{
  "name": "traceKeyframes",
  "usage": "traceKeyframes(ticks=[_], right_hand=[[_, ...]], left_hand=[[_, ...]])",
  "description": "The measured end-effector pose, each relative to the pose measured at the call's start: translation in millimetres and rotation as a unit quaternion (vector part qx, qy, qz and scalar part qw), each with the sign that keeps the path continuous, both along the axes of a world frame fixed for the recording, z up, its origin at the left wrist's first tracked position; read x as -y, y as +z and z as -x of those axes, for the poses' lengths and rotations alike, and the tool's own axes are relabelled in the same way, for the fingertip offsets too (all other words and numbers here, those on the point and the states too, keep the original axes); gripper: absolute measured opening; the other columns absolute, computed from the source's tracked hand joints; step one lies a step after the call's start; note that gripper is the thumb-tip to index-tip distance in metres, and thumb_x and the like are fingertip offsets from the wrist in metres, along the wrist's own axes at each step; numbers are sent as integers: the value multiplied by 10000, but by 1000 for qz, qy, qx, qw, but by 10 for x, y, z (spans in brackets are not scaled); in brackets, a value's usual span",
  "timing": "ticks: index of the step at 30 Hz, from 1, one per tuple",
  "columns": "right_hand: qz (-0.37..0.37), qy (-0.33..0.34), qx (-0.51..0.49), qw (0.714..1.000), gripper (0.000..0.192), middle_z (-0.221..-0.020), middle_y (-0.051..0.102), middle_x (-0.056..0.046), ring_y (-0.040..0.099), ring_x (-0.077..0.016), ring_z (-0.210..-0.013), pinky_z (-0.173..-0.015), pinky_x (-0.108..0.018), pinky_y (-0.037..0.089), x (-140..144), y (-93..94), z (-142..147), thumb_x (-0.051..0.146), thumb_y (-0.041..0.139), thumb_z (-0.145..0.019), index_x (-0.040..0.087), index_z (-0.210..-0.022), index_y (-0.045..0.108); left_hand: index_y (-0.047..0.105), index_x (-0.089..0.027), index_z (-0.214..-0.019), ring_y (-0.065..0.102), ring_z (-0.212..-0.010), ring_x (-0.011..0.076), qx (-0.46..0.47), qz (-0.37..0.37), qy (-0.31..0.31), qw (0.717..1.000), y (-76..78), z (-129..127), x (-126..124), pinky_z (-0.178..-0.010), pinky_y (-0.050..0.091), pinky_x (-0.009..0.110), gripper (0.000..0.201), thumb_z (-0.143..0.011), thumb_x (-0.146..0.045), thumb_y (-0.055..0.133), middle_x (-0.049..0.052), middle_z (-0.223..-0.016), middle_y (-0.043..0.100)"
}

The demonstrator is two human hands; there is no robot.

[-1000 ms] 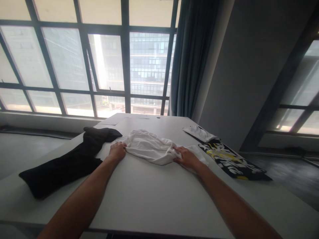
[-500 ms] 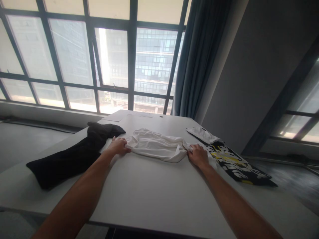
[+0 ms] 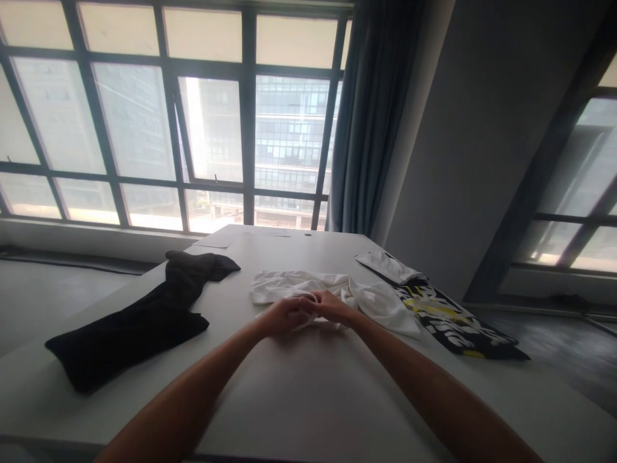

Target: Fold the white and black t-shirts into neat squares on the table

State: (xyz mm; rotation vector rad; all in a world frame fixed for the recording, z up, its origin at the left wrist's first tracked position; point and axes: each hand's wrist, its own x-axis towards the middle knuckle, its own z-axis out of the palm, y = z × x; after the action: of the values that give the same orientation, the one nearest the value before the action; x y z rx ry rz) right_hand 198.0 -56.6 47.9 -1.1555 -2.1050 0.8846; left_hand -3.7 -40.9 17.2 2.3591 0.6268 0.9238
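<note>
Left grip and right grip brought together, touching, fingers curled shut on the near edge of a crumpled white garment; lying mid-worktop, spread away from the hands toward the window and off to the right. Well to the left, a black garment stretched diagonally toward the worktop's near left edge, apart from the white one. To the right, a black cloth with white and yellow print lying flat, just beside the white fabric, with a folded white piece at its far end. Beyond, a large gridded window and a blue-grey curtain
</note>
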Motion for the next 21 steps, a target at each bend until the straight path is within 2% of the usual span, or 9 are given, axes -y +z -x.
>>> traceKeyframes(ticks=[3,6,8,10,13,15,17,19,21], right_hand=[[-25,-2,44,999,290,-731,641,-7,540,-158,-691,-626,-252,417,-106,23,66,400,746,-690,134,-782,674],[-67,-76,71,992,106,-686,619,-4,521,-149,-680,-632,-250,396,-199,63,108,244,658,-715,140,-699,646],[-69,-81,36,994,87,-721,631,-8,521,-143,-691,-648,-250,397,-216,174,122,215,609,-732,140,-736,653],[-45,-38,-27,998,135,-757,637,-9,520,-135,-697,-658,-251,401,-188,359,122,243,612,-740,133,-799,665],[8,53,-103,993,249,-776,636,-6,522,-130,-709,-682,-262,413,-91,683,102,330,687,-719,121,-855,675],[37,98,-131,986,337,-805,647,-12,537,-132,-733,-709,-273,425,-30,853,76,392,741,-697,122,-889,683],[64,116,-143,981,405,-820,654,-18,550,-130,-735,-704,-271,436,6,951,26,456,770,-682,126,-901,688],[96,106,-145,979,448,-801,655,-16,561,-126,-709,-667,-259,446,15,983,-61,508,779,-670,129,-890,687],[120,75,-139,980,469,-772,658,-14,577,-128,-681,-636,-253,459,10,981,-193,529,793,-652,131,-872,681]], left_hand=[[690,-174,-993,646,-930,212,-16,2,12,1000,25,193,-77,-841,513,310,198,-820,-210,600,75,-992,712],[655,-194,-1078,616,-1057,243,-32,-34,137,989,3,424,-199,-942,495,361,339,-743,-145,645,80,-1133,675],[600,-195,-1194,552,-1169,298,-38,-89,240,966,-62,520,-290,-1003,458,434,533,-677,-167,729,111,-1254,608],[502,-194,-1324,488,-1245,343,-36,-131,315,939,-150,552,-381,-1027,426,496,729,-652,-226,782,146,-1353,528],[322,-174,-1459,395,-1331,383,-12,-155,378,912,-256,520,-496,-1041,393,534,937,-666,-324,796,197,-1457,411],[271,-142,-1481,329,-1374,408,6,-150,419,896,-276,486,-545,-1050,375,539,1036,-632,-367,820,231,-1498,342],[386,-133,-1415,370,-1353,397,1,-122,426,896,-254,469,-570,-1035,391,502,920,-634,-367,813,224,-1459,408],[580,-157,-1197,533,-1212,331,-27,-75,392,917,-202,478,-576,-960,448,418,520,-730,-333,727,166,-1275,597],[641,-175,-953,642,-992,252,-45,-26,362,931,-132,508,-571,-839,481,329,183,-814,-293,618,98,-1017,702]])
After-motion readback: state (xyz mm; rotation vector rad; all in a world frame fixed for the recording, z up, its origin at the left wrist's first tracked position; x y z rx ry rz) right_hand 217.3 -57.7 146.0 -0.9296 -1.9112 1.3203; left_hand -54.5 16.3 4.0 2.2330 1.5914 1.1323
